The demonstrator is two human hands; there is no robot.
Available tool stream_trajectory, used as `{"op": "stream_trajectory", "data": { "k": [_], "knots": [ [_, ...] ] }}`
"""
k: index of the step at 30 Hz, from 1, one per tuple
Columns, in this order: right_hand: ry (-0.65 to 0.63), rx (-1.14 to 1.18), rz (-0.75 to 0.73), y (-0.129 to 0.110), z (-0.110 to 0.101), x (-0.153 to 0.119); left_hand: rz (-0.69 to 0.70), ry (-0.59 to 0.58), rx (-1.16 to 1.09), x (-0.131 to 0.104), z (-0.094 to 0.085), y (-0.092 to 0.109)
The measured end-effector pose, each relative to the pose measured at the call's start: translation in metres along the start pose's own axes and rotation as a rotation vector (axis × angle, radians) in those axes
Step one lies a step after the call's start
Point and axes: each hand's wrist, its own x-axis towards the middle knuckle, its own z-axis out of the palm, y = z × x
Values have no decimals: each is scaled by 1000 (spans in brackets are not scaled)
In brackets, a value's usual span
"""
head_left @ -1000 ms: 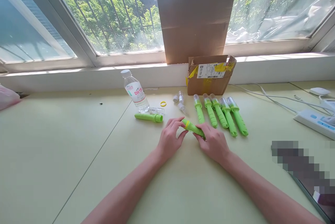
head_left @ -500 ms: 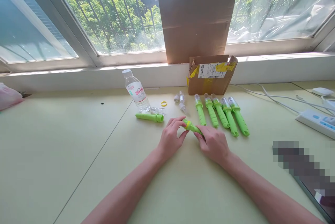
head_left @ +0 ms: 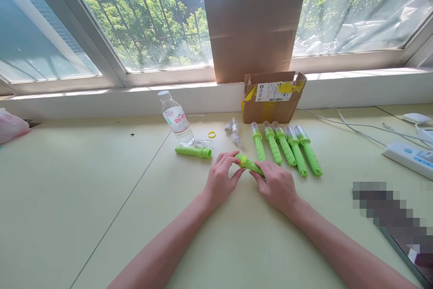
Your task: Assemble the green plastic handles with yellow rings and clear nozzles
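Observation:
A short green plastic handle (head_left: 251, 165) with a threaded end and a yellow ring lies tilted between my two hands. My left hand (head_left: 221, 172) is closed at its threaded end, thumb below and fingers above, by the yellow ring. Around the other end, my right hand (head_left: 275, 184) is wrapped, hiding that tip. To the left lies a second green handle (head_left: 192, 152) with a bare threaded end, beside a clear ribbed cap (head_left: 204, 143). A loose yellow ring (head_left: 211, 134) and small clear plastic parts (head_left: 235, 132) lie farther back.
Several green handles with clear caps (head_left: 274, 144) lie in a row at right. Behind them stands a cardboard box (head_left: 270, 108). A water bottle (head_left: 177, 120) stands at back left. A white power strip (head_left: 409, 158) with cables and a dark, partly pixelated object (head_left: 399, 239) lie far right.

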Motion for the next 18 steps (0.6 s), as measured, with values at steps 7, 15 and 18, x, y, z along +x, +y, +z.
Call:
{"op": "stream_trajectory", "data": {
  "k": [7,15,18],
  "knots": [
    [-83,81,16,1,-3,1,15,-21,10,-1,0,-1],
    [-44,37,1,5,2,-1,-4,-24,-17,-2,0,-1],
    [-1,-19,-20,3,2,-2,-8,-37,-29,-1,0,0]
  ]
}}
